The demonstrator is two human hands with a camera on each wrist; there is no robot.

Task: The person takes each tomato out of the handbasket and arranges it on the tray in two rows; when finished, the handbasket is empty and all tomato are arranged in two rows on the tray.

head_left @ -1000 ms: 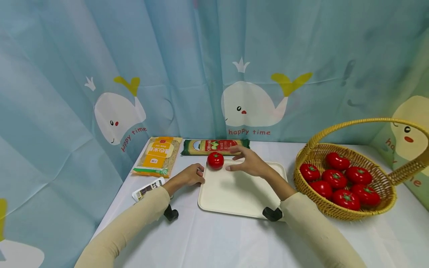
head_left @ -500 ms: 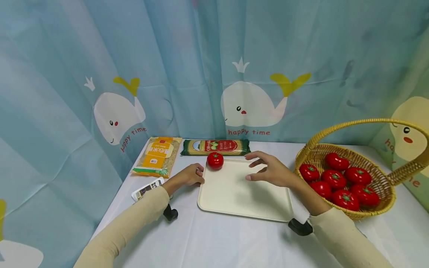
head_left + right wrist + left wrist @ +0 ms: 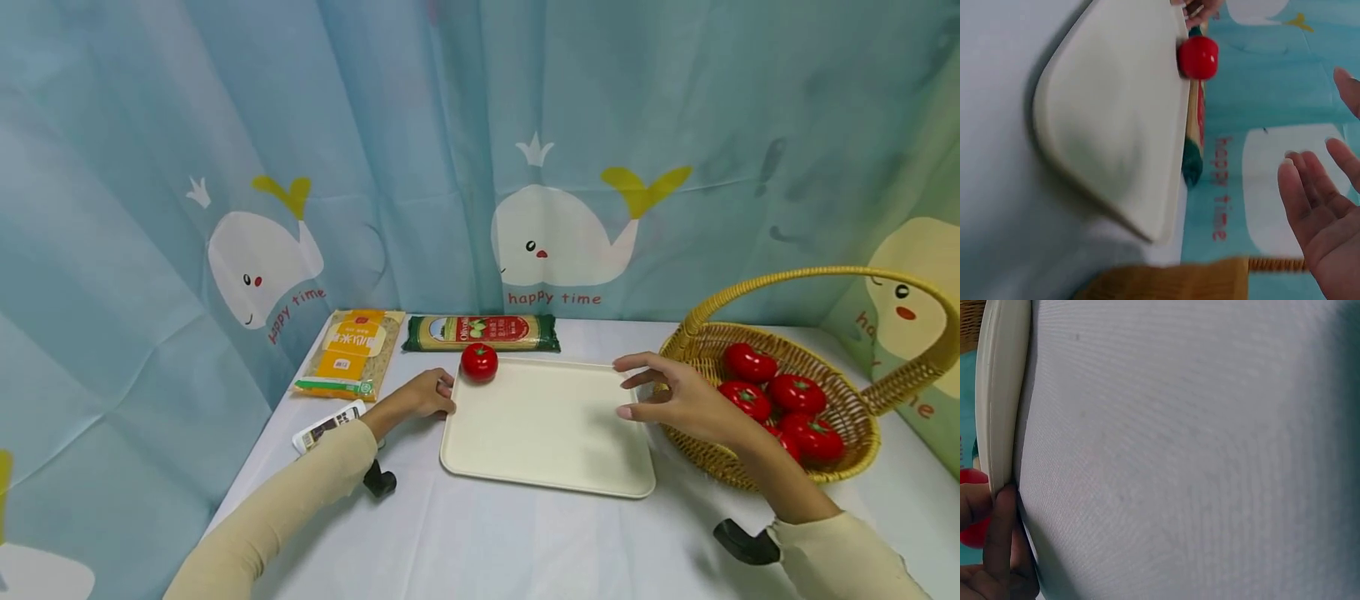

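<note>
A cream rectangular tray [image 3: 547, 425] lies on the white cloth, a single red tomato [image 3: 479, 362] sitting in its far left corner. At the tray's left edge is my left hand [image 3: 426, 394]; the left wrist view shows its thumb and fingers [image 3: 1001, 528] pinching the rim. Raised over the tray's right edge, my right hand [image 3: 678, 398] has spread, loosely bent fingers with nothing between them. From the head view it overlaps the left side of a wicker basket [image 3: 716, 462]. Several tomatoes [image 3: 797, 393] lie in that basket, some hidden behind the hand.
Behind the tray lies a green-ended spaghetti pack [image 3: 483, 332]. To the left are a bag of grain [image 3: 352, 354] and a white labelled packet [image 3: 327, 425], partly covered by the left forearm. The basket's tall handle [image 3: 810, 272] arches up at right; a blue curtain [image 3: 420, 167] hangs behind.
My right hand has moved right, from beside the tomato across the tray to near the basket, its fingers spread throughout. My left hand stays at the tray's left edge.
</note>
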